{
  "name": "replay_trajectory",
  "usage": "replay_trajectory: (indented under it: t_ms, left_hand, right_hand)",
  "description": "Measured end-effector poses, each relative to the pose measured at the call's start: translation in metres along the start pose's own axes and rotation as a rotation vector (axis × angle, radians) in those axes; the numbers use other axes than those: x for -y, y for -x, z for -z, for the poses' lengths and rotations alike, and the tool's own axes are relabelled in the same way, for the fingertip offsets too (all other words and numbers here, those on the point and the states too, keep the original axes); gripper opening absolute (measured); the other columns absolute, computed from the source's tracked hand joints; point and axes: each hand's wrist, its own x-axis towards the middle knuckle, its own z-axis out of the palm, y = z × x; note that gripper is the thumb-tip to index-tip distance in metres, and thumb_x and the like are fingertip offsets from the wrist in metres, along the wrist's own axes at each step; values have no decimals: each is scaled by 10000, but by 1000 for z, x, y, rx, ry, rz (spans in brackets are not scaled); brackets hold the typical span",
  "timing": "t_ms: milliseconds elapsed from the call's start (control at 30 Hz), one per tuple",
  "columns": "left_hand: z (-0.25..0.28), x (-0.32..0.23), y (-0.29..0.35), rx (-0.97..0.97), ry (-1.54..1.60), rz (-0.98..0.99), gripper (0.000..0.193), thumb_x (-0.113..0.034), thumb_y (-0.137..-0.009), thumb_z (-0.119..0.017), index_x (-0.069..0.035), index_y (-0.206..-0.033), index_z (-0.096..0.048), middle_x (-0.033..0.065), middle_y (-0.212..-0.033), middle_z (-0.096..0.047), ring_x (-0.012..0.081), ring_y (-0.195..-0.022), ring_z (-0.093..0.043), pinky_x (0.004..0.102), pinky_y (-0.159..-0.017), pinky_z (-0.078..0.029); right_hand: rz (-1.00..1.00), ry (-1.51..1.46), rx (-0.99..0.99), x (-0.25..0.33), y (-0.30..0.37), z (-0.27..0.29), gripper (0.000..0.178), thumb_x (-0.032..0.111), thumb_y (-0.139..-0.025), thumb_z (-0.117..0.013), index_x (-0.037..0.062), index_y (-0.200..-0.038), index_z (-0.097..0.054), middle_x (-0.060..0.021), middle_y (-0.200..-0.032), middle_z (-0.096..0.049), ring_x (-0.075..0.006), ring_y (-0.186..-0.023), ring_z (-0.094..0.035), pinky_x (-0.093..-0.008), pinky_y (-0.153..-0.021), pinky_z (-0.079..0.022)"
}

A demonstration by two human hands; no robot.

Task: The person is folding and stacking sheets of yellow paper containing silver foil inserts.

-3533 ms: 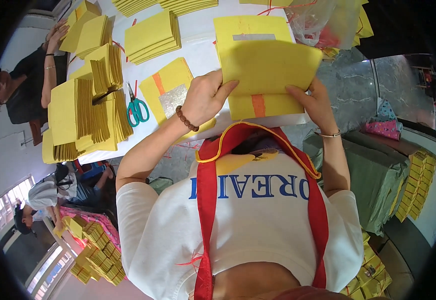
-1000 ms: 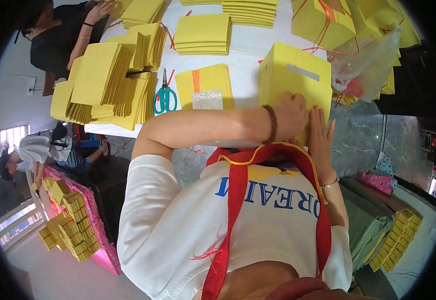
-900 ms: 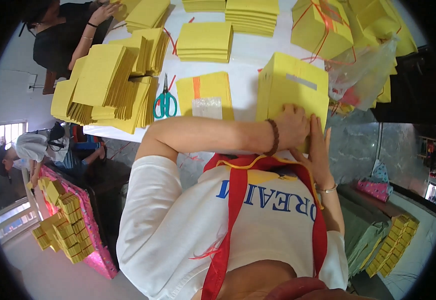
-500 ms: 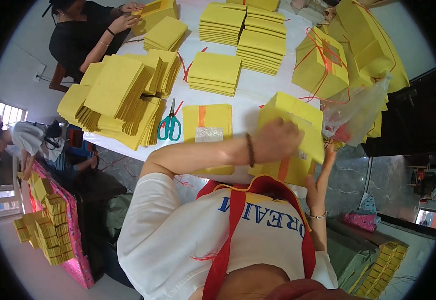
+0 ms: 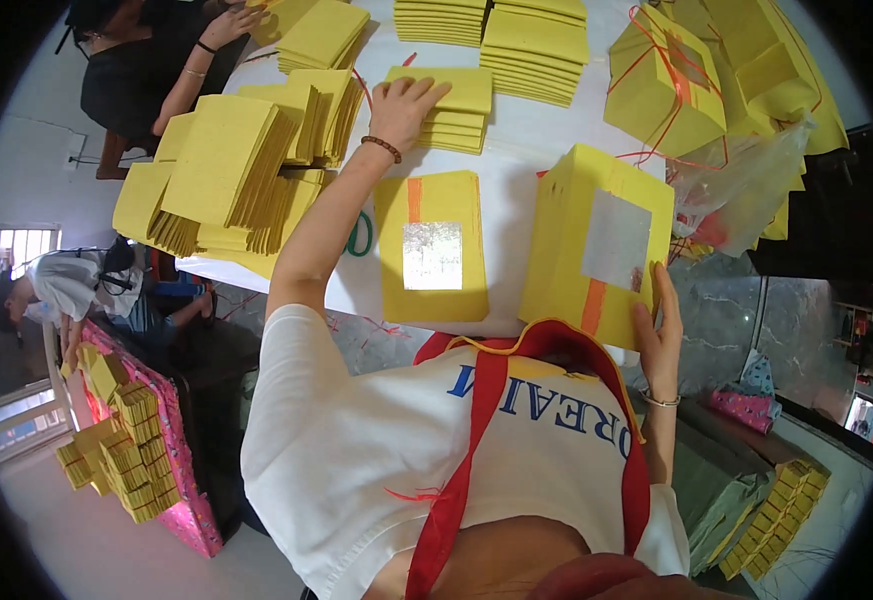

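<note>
Left arm stretched long toward twelve o'clock, elbow nearly straight, forearm bare, a dark beaded bracelet at the wrist. Left hand [image 5: 408, 100] palm down, fingers spread and laid flat, thumb out toward nine o'clock. Right arm bent and kept close to the body, forearm rising from five o'clock, a thin bangle at the wrist. Right hand [image 5: 659, 335] upright, palm turned toward nine o'clock, fingers straight and together, pressed flat along an edge, not curled. Hands well apart, left far forward, right near the chest.
</note>
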Motion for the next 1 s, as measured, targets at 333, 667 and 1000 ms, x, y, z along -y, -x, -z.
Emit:
replay_trajectory:
  t_ms: [333,667,1000]
  left_hand:
    - [-20,12,19,306,201,31,529,-65,-774,-543,-290,-1248,-482,-2,-1266,-506,253,-1104,-465,435,-913,-301]
    - [-32,4,36,500,247,179,571,-127,-737,-527,-283,-1281,-447,15,-1392,-365,278,-1273,-297,487,-1002,-186]
    - [-13,12,16,641,153,62,737,-269,-691,-643,-287,-1354,-321,51,-1433,-286,302,-1308,-254,492,-1046,-190]
  right_hand:
    - [147,304,18,20,-29,9,373,118,-808,-605,71,-1176,-564,-141,-1217,-544,-290,-1225,-426,-391,-1011,-297]
    - [116,286,56,19,-21,9,368,118,-803,-622,93,-1168,-574,-156,-1214,-543,-279,-1196,-455,-420,-1022,-277]
    - [220,282,58,13,-22,12,384,129,-802,-627,112,-1181,-567,-153,-1226,-535,-267,-1204,-448,-423,-1023,-266]
